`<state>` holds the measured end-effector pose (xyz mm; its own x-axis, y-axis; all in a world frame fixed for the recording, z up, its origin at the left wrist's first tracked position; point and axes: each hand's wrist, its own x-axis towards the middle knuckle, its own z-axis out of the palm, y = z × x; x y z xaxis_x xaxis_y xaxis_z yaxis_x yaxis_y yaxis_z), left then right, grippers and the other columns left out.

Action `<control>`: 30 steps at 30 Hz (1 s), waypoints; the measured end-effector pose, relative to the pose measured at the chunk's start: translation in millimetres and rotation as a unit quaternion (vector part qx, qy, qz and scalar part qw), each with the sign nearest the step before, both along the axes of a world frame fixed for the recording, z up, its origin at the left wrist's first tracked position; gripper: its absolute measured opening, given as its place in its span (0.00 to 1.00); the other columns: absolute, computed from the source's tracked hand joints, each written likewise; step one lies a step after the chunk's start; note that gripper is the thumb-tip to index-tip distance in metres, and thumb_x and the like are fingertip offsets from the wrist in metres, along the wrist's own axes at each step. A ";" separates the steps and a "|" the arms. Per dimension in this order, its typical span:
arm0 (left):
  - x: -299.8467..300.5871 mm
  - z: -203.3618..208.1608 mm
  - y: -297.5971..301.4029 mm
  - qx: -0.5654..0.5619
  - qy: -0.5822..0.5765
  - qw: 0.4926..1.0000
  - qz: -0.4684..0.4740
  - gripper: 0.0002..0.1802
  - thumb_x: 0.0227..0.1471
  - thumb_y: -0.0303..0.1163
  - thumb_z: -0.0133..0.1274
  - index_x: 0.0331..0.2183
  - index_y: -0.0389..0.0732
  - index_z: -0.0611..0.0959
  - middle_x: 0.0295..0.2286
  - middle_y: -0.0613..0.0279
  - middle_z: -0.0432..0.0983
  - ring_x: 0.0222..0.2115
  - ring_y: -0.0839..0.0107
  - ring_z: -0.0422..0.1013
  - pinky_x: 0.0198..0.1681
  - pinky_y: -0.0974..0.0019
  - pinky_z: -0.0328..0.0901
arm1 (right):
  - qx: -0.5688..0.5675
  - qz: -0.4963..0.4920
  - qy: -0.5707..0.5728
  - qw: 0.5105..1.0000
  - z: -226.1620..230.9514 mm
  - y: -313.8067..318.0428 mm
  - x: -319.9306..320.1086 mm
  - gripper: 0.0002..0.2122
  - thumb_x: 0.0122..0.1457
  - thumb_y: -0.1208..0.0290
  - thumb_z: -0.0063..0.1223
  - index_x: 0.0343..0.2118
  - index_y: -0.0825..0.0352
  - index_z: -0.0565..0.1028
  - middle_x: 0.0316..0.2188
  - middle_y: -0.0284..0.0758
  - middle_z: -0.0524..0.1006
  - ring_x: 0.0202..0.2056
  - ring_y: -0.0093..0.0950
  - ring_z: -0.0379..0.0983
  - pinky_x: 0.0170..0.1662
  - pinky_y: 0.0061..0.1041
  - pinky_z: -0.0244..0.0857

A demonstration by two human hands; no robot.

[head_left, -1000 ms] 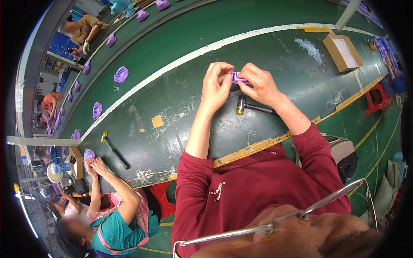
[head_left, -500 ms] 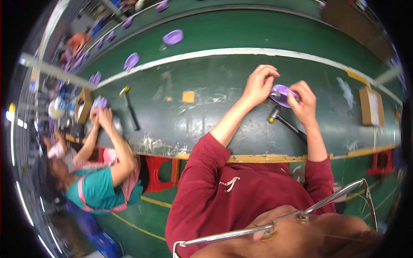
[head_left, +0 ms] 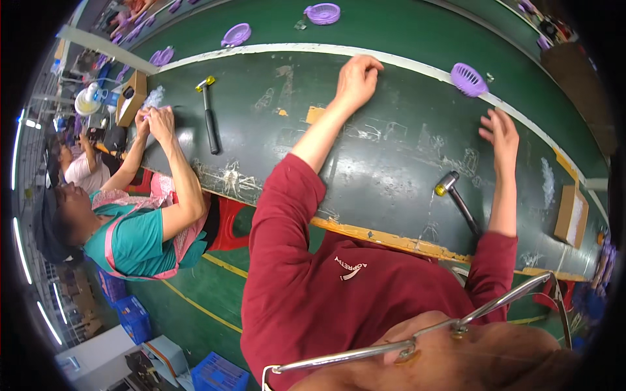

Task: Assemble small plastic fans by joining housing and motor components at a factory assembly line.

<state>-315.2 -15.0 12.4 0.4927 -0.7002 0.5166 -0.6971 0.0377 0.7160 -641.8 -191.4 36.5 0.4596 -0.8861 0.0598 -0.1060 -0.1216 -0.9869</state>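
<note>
A purple slotted oval plastic piece [head_left: 469, 79] is at the white edge strip, beyond my right hand; whether it rests there or is in the air, I cannot tell. My right hand [head_left: 501, 137] is open just below it, fingers spread and apart from the piece. Over the far side of the dark bench, close to the strip, my left hand [head_left: 357, 83] is loosely bent, with a gap between thumb and forefinger and nothing seen in it. A hammer [head_left: 460, 201] with a black handle and a yellow-and-black head lies on the bench nearer me, left of my right forearm.
Beyond the white strip [head_left: 404, 66], a green belt carries purple pieces [head_left: 323, 14]. Another hammer [head_left: 208, 114] lies to the left, near a co-worker [head_left: 140, 225] whose hands are together. Cardboard boxes [head_left: 572, 216] stand at both bench ends. An orange-yellow patch [head_left: 315, 115] lies mid-bench.
The purple piece has left my right hand and is now at the white strip. My right hand has opened and moved outward; my left hand has moved away to the left. The view has shifted.
</note>
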 end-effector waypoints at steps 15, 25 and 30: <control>246.3 -12.5 -66.8 0.286 -0.154 0.910 0.259 0.40 0.46 0.31 0.59 0.60 0.64 0.67 0.62 0.45 0.54 0.60 0.44 0.58 0.57 0.47 0.64 | -0.347 0.057 0.379 0.856 6.0 151.1 -61.1 0.25 0.43 0.75 0.66 0.48 0.63 0.75 0.56 0.41 0.69 0.53 0.43 0.66 0.55 0.40 0.57; 237.3 -21.7 -95.0 0.224 -0.098 0.965 0.094 0.19 0.49 0.30 0.58 0.45 0.40 0.77 0.38 0.58 0.82 0.38 0.64 0.79 0.46 0.61 0.71 | -0.386 -0.022 0.417 0.822 -8.5 150.7 -55.9 0.22 0.45 0.68 0.66 0.46 0.61 0.75 0.54 0.39 0.70 0.51 0.41 0.67 0.52 0.39 0.60; 164.0 6.1 -62.9 0.190 0.055 0.980 0.001 0.18 0.51 0.26 0.57 0.45 0.34 0.76 0.35 0.56 0.82 0.34 0.71 0.80 0.41 0.71 0.71 | -0.395 -0.033 0.414 0.820 -9.7 151.3 -55.7 0.22 0.45 0.67 0.66 0.45 0.60 0.75 0.53 0.38 0.71 0.50 0.40 0.68 0.52 0.37 0.60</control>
<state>-151.1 -77.9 18.5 0.5330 -0.8303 0.1629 -0.6142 -0.2472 0.7495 -697.6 -40.1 26.7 0.5850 -0.7461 0.3180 -0.7317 -0.6547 -0.1898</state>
